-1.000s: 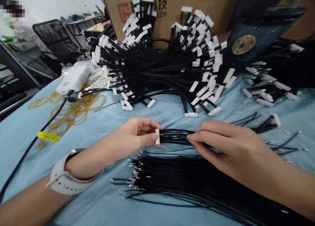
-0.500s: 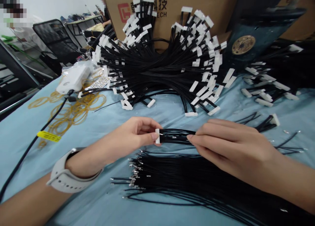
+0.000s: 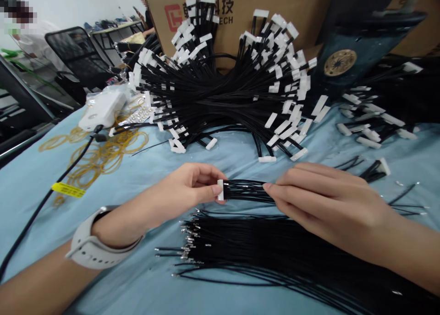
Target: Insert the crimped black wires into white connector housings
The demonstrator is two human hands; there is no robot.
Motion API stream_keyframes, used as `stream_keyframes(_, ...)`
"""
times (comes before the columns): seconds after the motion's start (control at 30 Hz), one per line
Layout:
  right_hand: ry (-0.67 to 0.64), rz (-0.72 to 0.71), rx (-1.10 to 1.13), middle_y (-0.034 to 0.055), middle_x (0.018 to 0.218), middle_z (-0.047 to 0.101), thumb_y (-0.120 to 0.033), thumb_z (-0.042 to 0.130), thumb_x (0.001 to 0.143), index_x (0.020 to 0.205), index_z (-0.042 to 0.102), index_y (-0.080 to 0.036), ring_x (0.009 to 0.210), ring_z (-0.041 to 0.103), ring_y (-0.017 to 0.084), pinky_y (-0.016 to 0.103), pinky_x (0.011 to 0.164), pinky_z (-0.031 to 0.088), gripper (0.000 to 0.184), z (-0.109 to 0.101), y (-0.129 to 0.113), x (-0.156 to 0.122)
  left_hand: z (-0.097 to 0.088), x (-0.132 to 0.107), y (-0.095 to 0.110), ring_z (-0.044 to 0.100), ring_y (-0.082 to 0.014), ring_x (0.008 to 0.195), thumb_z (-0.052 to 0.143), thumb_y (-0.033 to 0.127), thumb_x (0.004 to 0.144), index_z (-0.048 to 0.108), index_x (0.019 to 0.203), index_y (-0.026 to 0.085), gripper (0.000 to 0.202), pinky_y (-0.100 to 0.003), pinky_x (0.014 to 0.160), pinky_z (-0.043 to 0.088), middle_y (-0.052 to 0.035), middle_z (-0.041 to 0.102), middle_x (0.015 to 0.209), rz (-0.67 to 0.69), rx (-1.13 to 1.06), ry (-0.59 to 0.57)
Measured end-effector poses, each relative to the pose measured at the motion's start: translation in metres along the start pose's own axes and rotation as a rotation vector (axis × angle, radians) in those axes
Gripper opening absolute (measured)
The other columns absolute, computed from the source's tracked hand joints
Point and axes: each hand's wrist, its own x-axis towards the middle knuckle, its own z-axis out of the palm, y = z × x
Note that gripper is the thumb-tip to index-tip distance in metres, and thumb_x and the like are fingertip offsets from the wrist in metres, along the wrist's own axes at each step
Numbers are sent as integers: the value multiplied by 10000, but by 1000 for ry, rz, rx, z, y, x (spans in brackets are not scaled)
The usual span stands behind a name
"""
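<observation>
Between thumb and fingers, my left hand (image 3: 195,184) pinches a small white connector (image 3: 220,190), held upright over the cloth. Several thin black wires (image 3: 245,190) run from the connector to the right. My right hand (image 3: 323,205) is closed around these wires a short way from the connector, its thumb and fingertips pressed together; their far ends are hidden behind it. Just below both hands lies a thick bundle of loose black wires (image 3: 247,241), with bare metal terminals at its left end.
Behind my hands is a large pile of black cables (image 3: 220,90) with white connectors, against a cardboard box (image 3: 247,26). Yellow rubber bands (image 3: 99,159) and a white device (image 3: 102,111) lie left. A dark cup (image 3: 347,58) and more cables (image 3: 374,118) stand right. Two people are farther back.
My right hand has shifted slightly to the right along the wires. My left hand stays on the connector, which has barely moved.
</observation>
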Motion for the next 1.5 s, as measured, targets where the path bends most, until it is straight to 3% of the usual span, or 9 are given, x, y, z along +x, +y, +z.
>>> stream_keyframes(0.47,-45,-89,-18,35,655,511,-21,459,884,836,627,-84,605,411,125,283,561,393,185,3,-2,3,3,0,5,640,-118,721,609,164,802,612,865,151,64,-230,727,477,25,654,714,-53,-18,31)
stream_keyframes(0.97,96,-95,-28,76,654,566,-11,520,845,749,657,-50,602,472,147,291,524,403,171,16,-16,8,3,-3,5,593,-103,700,602,161,804,603,868,133,70,-198,665,434,15,650,721,25,60,-120)
stream_keyframes(1.3,204,-133,-50,95,720,598,3,571,810,770,586,-74,672,526,173,311,558,451,88,17,-20,4,5,-4,5,604,-92,698,612,148,810,626,868,115,68,-172,670,443,-1,682,731,-8,-73,-189)
stream_keyframes(1.5,167,-107,16,59,684,569,-4,548,826,795,592,-80,631,489,140,281,536,423,93,19,-19,5,6,-5,5,593,-69,690,596,153,836,626,884,91,84,-140,657,437,-5,675,732,-9,-64,-218)
